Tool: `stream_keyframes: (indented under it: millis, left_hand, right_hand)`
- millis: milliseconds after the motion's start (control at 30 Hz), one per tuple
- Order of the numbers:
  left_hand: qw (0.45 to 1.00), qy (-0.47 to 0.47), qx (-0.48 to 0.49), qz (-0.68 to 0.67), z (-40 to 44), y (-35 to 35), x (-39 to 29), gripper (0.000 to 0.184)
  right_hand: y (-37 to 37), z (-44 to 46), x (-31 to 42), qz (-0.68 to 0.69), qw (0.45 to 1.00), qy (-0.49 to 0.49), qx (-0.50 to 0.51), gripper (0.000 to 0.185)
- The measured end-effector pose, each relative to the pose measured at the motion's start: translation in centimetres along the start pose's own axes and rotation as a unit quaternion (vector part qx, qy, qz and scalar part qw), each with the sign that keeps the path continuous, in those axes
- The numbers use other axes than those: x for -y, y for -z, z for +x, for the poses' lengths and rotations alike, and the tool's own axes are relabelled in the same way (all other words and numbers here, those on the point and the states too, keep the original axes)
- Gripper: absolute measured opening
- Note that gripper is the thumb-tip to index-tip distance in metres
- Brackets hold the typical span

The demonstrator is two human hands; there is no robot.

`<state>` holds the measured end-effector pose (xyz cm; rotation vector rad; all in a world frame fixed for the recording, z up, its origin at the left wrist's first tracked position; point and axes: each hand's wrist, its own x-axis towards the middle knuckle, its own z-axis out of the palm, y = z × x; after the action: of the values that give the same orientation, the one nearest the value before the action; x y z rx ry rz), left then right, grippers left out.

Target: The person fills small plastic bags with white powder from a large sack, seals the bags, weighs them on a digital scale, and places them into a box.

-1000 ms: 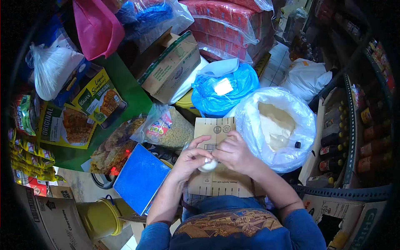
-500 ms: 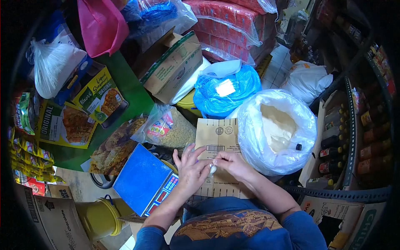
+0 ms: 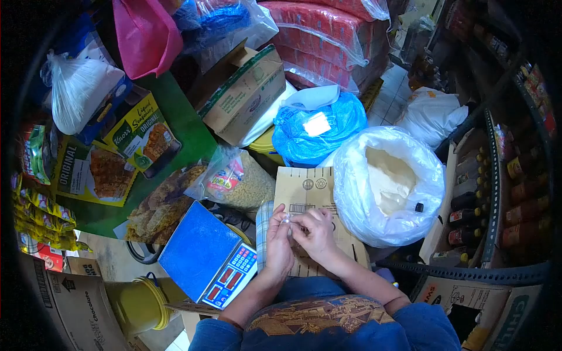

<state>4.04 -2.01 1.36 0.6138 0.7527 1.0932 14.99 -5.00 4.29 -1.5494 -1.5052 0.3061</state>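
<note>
Bare brown cardboard (image 3: pixel 307 186) sits beneath the action, and both hands are over its near half, close together and almost in line with the chest. Left hand (image 3: pixel 280 243) first: wrist fairly straight, forearm angling up from the lower left, fingers pointing away from the body, thumb side turned inward. Right hand (image 3: pixel 314 235) comes across from the lower right, elbow out wide, knuckles uppermost, fingers curled over towards the left fingertips.

And the grip? Tight at the tips, thumb and fingers of both hands bunched around a small pale thing (image 3: pixel 287 217), only a speck of it peeping out where the two hands meet. How firmly the left fingers close on it, I cannot tell.

Now the edges! To the left, a checked cloth (image 3: pixel 263 228) lies just beside the left hand, and the blue-topped scale (image 3: pixel 199 248) stands past it, its keypad corner near the left forearm. On the right, the wide white plastic sack (image 3: pixel 430 202) crowds the cardboard's side, its mouth open. A strip of cardboard shows between that sack and the right forearm; more stretches beyond the fingertips, towards the blue bag (image 3: pixel 345 120).
</note>
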Motion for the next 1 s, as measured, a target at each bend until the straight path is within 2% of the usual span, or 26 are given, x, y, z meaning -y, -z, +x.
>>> stream_keyframes:
  millis: [33,167,400,467,533,567,633,767,867,1000]
  left_hand:
    - [0.999,0.014,-0.016,-0.045,0.0,0.1,0.2,0.016]
    - [0.997,0.009,-0.055,-0.054,-0.6,-0.6,-0.1,0.017]
    - [0.996,0.014,-0.056,-0.073,-0.7,-0.5,1.1,0.012]
    - [0.996,0.014,-0.063,-0.062,-0.6,-0.2,1.5,0.012]
    - [0.999,-0.034,-0.012,0.025,-0.3,-0.5,1.2,0.006]
    - [0.999,-0.032,-0.013,0.024,-0.3,-0.7,1.0,0.006]
    - [0.988,-0.086,0.006,0.128,-0.2,-0.8,0.5,0.004]
    - [0.972,-0.098,0.010,0.213,-0.1,0.4,0.8,0.005]
    - [0.997,-0.020,0.025,0.067,-0.7,-0.2,0.1,0.010]
    - [0.997,0.039,0.056,0.027,-0.3,0.2,-0.1,0.009]
  right_hand:
    - [-0.4,0.0,-0.4,-0.011,0.999,0.029,-0.015,0.012]
    - [-0.8,0.2,-0.5,-0.033,0.995,0.088,-0.037,0.011]
    - [-1.2,0.2,-0.9,-0.064,0.991,0.100,-0.055,0.008]
    - [-0.8,0.5,-1.3,-0.088,0.990,0.091,-0.058,0.014]
    - [-0.4,0.5,-1.4,-0.089,0.991,0.086,-0.059,0.014]
    - [-0.2,0.4,-1.6,-0.090,0.991,0.081,-0.058,0.014]
    - [0.0,0.2,-1.8,-0.094,0.991,0.077,-0.052,0.015]
    - [0.1,-0.1,-1.7,-0.092,0.992,0.077,-0.041,0.015]
    - [0.0,-0.6,-1.5,-0.079,0.993,0.078,-0.029,0.015]
    - [0.3,-1.1,-1.8,-0.049,0.997,0.053,-0.005,0.014]
